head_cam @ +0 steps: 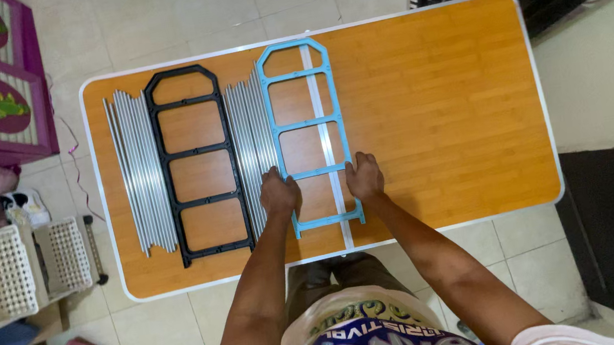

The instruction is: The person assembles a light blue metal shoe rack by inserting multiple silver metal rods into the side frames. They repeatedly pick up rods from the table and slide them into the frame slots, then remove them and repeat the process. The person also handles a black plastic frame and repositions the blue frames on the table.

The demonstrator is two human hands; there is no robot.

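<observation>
Below, seen from overhead, a person leans over an orange wood-grain tabletop (440,99) with both hands on a light blue plastic frame (307,129) that lies flat near the middle of the tabletop, its long axis running away from the person. The left hand (279,193) closes over the frame's left rail near the lower end, and the right hand (364,176) closes over the right rail at the same level. A risk, as a judgement: the frame lies over a single loose rod (328,154), and a sideways pull could roll that rod off the near edge; the left rail also sits just beside a bundle of silver rods (252,144), which a shove to the left could scatter. The blue frame is ladder-shaped, with chamfered corners at the far end and four open bays divided by crossbars; it looks thin and may flex if lifted from one end only. A matching black frame (197,163) lies to the left, with another bundle of rods (140,175) beside it.
</observation>
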